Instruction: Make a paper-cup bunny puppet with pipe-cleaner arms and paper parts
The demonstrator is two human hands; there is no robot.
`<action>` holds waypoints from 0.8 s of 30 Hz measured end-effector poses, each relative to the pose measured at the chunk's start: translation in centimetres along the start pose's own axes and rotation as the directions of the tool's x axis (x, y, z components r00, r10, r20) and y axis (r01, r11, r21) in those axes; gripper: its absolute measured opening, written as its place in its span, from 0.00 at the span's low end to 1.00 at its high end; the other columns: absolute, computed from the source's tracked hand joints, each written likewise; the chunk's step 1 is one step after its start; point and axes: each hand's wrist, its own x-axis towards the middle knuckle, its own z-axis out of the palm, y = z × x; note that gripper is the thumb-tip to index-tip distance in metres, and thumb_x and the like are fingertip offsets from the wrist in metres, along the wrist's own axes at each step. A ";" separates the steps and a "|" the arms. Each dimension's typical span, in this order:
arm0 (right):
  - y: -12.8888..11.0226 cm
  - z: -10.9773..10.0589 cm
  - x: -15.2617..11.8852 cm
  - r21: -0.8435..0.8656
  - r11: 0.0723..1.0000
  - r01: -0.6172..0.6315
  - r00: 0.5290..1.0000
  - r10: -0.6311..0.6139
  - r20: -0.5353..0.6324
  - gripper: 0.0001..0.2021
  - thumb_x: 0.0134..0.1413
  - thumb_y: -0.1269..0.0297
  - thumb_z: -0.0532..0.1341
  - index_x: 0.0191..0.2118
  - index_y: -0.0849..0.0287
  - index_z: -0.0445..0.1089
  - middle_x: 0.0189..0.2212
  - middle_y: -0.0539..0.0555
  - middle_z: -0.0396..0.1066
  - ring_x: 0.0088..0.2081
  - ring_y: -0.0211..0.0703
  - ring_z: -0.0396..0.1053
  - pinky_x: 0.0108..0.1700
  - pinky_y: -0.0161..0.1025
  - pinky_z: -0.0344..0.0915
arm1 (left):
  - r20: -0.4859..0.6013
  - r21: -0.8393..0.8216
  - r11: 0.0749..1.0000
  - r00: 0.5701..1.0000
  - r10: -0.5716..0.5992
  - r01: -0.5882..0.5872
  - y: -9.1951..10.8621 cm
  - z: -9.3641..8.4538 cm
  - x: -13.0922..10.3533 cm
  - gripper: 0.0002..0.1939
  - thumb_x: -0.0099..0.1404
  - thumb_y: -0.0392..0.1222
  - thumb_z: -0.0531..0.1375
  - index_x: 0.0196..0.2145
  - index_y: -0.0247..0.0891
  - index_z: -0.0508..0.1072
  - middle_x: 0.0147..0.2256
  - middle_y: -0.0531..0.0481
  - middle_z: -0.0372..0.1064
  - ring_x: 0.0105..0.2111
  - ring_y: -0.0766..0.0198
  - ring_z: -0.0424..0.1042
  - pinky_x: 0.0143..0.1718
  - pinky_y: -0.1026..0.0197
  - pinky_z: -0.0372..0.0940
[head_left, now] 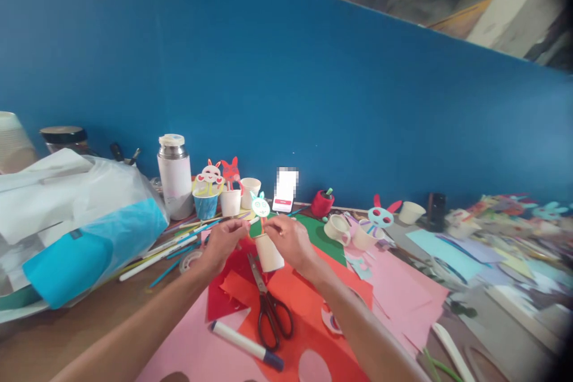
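Note:
Ahead of me a white paper cup [270,254] leans slightly. A white rabbit-face cutout [260,206] with green markings rises above it, an orange strip below the face. My right hand [290,240] is closed at the cup's rim, beside that strip, and covers part of the cup. On the other side my left hand [226,243] pinches with thumb and forefinger; a small whitish piece shows at its fingertips, too small to name. Black-handled scissors [267,307] lie below the cup on red paper [308,310]. A white marker [246,344] with a dark blue cap rests nearer me.
Decorated cups [206,206], a thermos [174,179] and a phone [285,188] line the blue wall. A plastic bag [129,209] fills the left side. Pink paper [403,286], a red roll [322,203] and a rabbit cutout [381,216] lie to the right.

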 end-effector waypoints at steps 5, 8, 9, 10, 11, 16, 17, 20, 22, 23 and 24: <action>-0.9 1.9 2.0 -0.180 0.983 0.042 0.999 -0.041 0.008 0.08 0.54 0.64 0.54 0.32 0.53 0.71 0.31 0.49 0.70 0.36 0.40 0.65 0.38 0.36 0.50 | 0.013 0.028 0.999 1.000 0.029 -0.029 -0.2 -0.1 0.1 0.12 0.48 0.48 0.62 0.23 0.36 0.74 0.18 0.55 0.63 0.16 0.73 0.56 0.16 0.69 0.51; -1.0 2.3 2.4 -0.190 0.980 0.056 0.998 -0.053 0.017 0.07 0.54 0.64 0.55 0.31 0.53 0.70 0.31 0.49 0.70 0.37 0.41 0.64 0.38 0.37 0.50 | 0.021 0.011 1.000 1.000 0.017 -0.018 0.0 0.0 0.0 0.11 0.48 0.47 0.62 0.22 0.35 0.73 0.17 0.56 0.61 0.15 0.73 0.55 0.16 0.69 0.48; -1.0 2.3 2.4 -0.178 0.983 0.054 0.998 -0.051 0.021 0.06 0.53 0.64 0.56 0.31 0.53 0.70 0.31 0.49 0.70 0.37 0.41 0.64 0.38 0.37 0.50 | 0.027 -0.002 1.000 1.000 0.009 -0.009 0.1 0.0 0.0 0.10 0.48 0.46 0.62 0.22 0.35 0.73 0.16 0.56 0.60 0.15 0.73 0.54 0.16 0.69 0.48; -1.0 2.3 2.4 -0.160 0.986 0.052 0.998 -0.048 0.028 0.06 0.53 0.65 0.56 0.31 0.54 0.70 0.31 0.49 0.70 0.37 0.40 0.64 0.39 0.37 0.50 | 0.032 -0.015 1.000 0.999 0.003 -0.003 0.2 0.1 0.0 0.10 0.47 0.46 0.62 0.22 0.35 0.72 0.16 0.56 0.60 0.15 0.73 0.54 0.16 0.69 0.47; -0.9 2.2 2.4 -0.140 0.989 0.048 0.998 -0.044 0.035 0.06 0.52 0.65 0.56 0.31 0.54 0.70 0.32 0.48 0.70 0.37 0.40 0.64 0.39 0.37 0.50 | 0.035 -0.027 1.000 0.999 0.002 -0.001 0.3 0.2 -0.1 0.10 0.47 0.46 0.62 0.22 0.35 0.72 0.16 0.56 0.60 0.15 0.73 0.54 0.16 0.69 0.47; -0.9 1.9 2.3 -0.073 0.996 0.043 0.997 -0.039 0.063 0.05 0.51 0.68 0.57 0.30 0.54 0.71 0.31 0.48 0.70 0.38 0.39 0.64 0.38 0.35 0.51 | 0.050 0.020 1.000 0.999 -0.005 0.004 0.2 0.2 0.0 0.12 0.48 0.47 0.62 0.24 0.34 0.72 0.17 0.56 0.61 0.15 0.73 0.55 0.17 0.69 0.47; -0.9 1.9 2.3 -0.067 0.997 0.044 0.997 -0.040 0.062 0.05 0.51 0.68 0.57 0.30 0.54 0.71 0.31 0.48 0.70 0.38 0.39 0.64 0.38 0.34 0.51 | 0.056 0.038 0.999 0.998 -0.001 -0.001 0.0 0.1 0.0 0.12 0.49 0.47 0.61 0.25 0.34 0.72 0.17 0.56 0.62 0.16 0.73 0.55 0.17 0.69 0.48; -1.0 1.8 2.3 -0.054 0.998 0.044 0.997 -0.040 0.062 0.05 0.50 0.69 0.57 0.29 0.55 0.70 0.31 0.47 0.70 0.37 0.38 0.64 0.37 0.33 0.52 | 0.071 0.047 0.999 0.997 0.015 -0.019 -0.3 0.0 0.2 0.11 0.49 0.46 0.61 0.25 0.34 0.72 0.19 0.56 0.63 0.17 0.73 0.56 0.18 0.69 0.50; -1.0 1.8 2.2 -0.056 0.998 0.039 0.997 -0.035 0.065 0.06 0.50 0.69 0.56 0.29 0.55 0.70 0.30 0.47 0.70 0.36 0.38 0.64 0.36 0.33 0.52 | 0.079 0.037 0.999 0.997 0.016 -0.019 -0.4 0.1 0.2 0.11 0.49 0.46 0.61 0.25 0.34 0.71 0.19 0.57 0.63 0.17 0.73 0.56 0.18 0.69 0.51; -1.0 1.8 2.2 -0.059 0.998 0.036 0.997 -0.032 0.064 0.06 0.50 0.70 0.56 0.29 0.55 0.69 0.30 0.48 0.70 0.35 0.38 0.64 0.36 0.33 0.52 | 0.086 0.030 0.999 0.996 0.015 -0.018 -0.4 0.1 0.2 0.11 0.49 0.46 0.61 0.25 0.34 0.71 0.19 0.57 0.63 0.17 0.73 0.56 0.19 0.69 0.51; -1.0 1.9 2.2 -0.064 0.997 0.033 0.998 -0.029 0.061 0.06 0.50 0.70 0.55 0.29 0.55 0.69 0.30 0.48 0.70 0.35 0.38 0.64 0.36 0.33 0.52 | 0.094 0.021 1.000 0.995 0.012 -0.014 -0.4 0.2 0.2 0.11 0.49 0.46 0.61 0.25 0.34 0.72 0.20 0.56 0.63 0.18 0.73 0.57 0.19 0.69 0.52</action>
